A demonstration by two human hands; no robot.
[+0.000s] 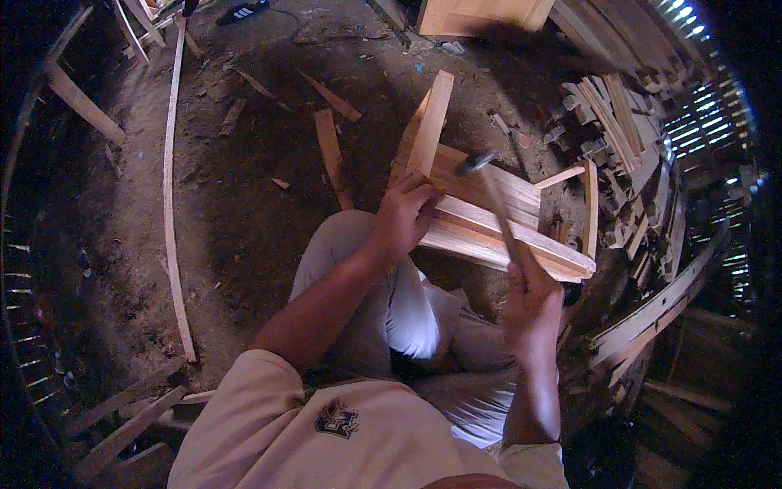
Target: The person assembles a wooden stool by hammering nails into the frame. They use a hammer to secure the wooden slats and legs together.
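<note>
A wooden frame (509,236) of pale boards, like a small bench or stool tipped on its side, lies on the ground just ahead of my bent legs. My left hand (405,213) is closed on its left corner, at the foot of an upright leg board (432,122). Whether a nail sits between those fingertips is too small to tell. Wrapped around the handle of a hammer (498,204), my right hand (533,306) is near the frame's right half. The hammer's metal head is raised above the boards, slightly blurred.
Offcuts and sticks are heaped in a wood pile (607,130) at the right. A long thin strip (171,187) runs along the dirt floor at the left. Loose boards (330,155) lie beyond my left hand. A wooden panel (485,15) stands at the far side.
</note>
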